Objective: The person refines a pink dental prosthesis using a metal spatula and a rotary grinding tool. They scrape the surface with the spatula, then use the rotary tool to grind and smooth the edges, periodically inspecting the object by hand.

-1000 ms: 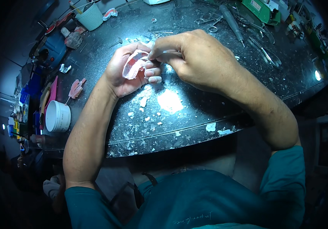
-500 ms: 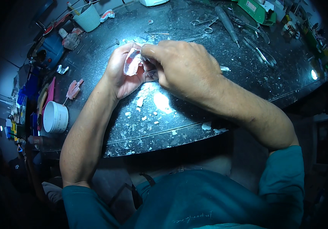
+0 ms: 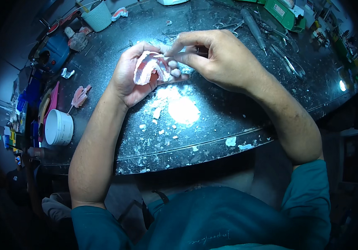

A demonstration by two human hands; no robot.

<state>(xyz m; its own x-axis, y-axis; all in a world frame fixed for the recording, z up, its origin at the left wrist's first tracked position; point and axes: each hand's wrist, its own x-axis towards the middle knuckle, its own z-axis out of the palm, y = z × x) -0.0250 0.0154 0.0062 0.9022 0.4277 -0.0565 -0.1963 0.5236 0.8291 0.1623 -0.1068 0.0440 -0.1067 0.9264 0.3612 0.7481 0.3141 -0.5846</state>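
Observation:
In my left hand (image 3: 124,77) lies a horseshoe-shaped dental piece (image 3: 149,71), pink and white with a ragged whitish edge. The palm is turned up and the fingers curl under and around it. My right hand (image 3: 222,58) comes in from the right, thumb and forefinger pinched at the piece's far right rim. A small pale bit shows at those fingertips, too small to make out, and I cannot tell whether it is still joined to the rim. White crumbs (image 3: 157,113) are scattered on the dark bench below both hands.
A white tub (image 3: 59,127) stands left of my forearm, near a pink ragged lump (image 3: 80,96). A grey handpiece (image 3: 254,29) and metal tools (image 3: 287,62) lie at the far right by a green bin (image 3: 285,14). The dark bench's (image 3: 212,148) front edge curves before me.
My right hand has drawn back to the right and opened its arch, uncovering more of the dental piece. The left hand's fingers have loosened a little, and the piece's horseshoe shape shows more fully.

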